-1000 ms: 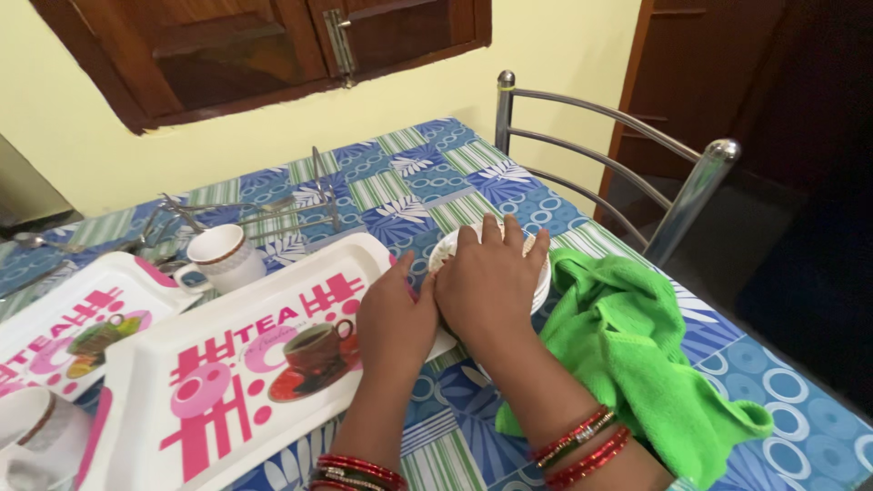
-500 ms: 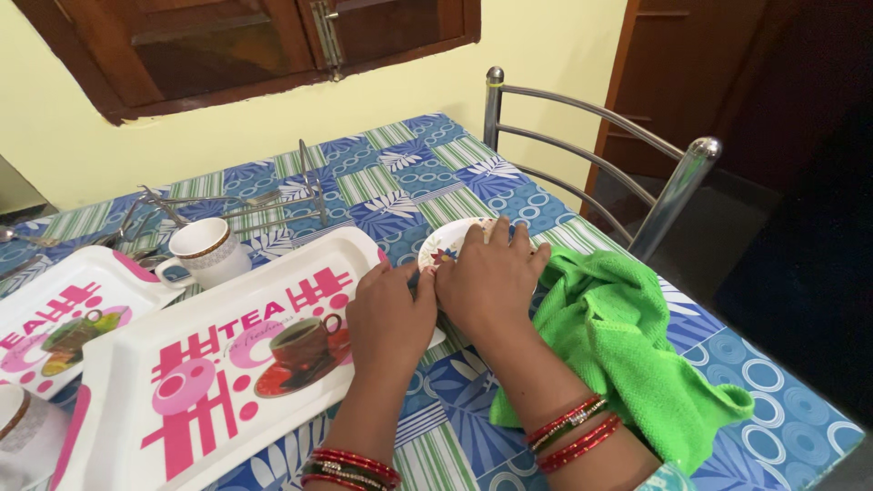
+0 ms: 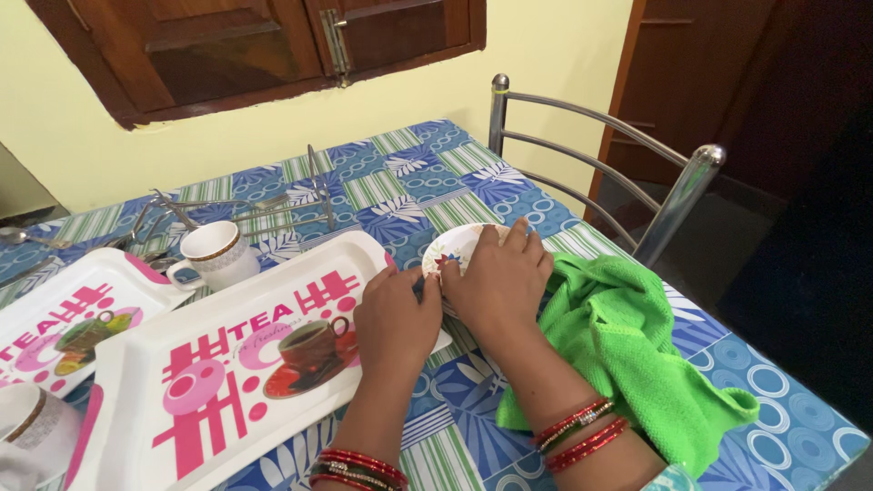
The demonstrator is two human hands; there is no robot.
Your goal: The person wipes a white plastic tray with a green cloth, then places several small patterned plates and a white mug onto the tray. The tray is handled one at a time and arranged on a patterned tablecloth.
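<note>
Patterned blue-and-green cloth covers your worktop (image 3: 400,186). Your right hand (image 3: 496,282) lies spread over a small white saucer (image 3: 452,247) past the tray (image 3: 227,364) corner, pinning it flat; your left hand (image 3: 396,318) curls at its near edge (grip hidden). Green cloth (image 3: 627,355) lies just beside.

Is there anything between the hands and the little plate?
No. The right hand already lies on the little plate, and the left hand touches its near edge, beside the tray. The green cloth sits off to the right.
</note>
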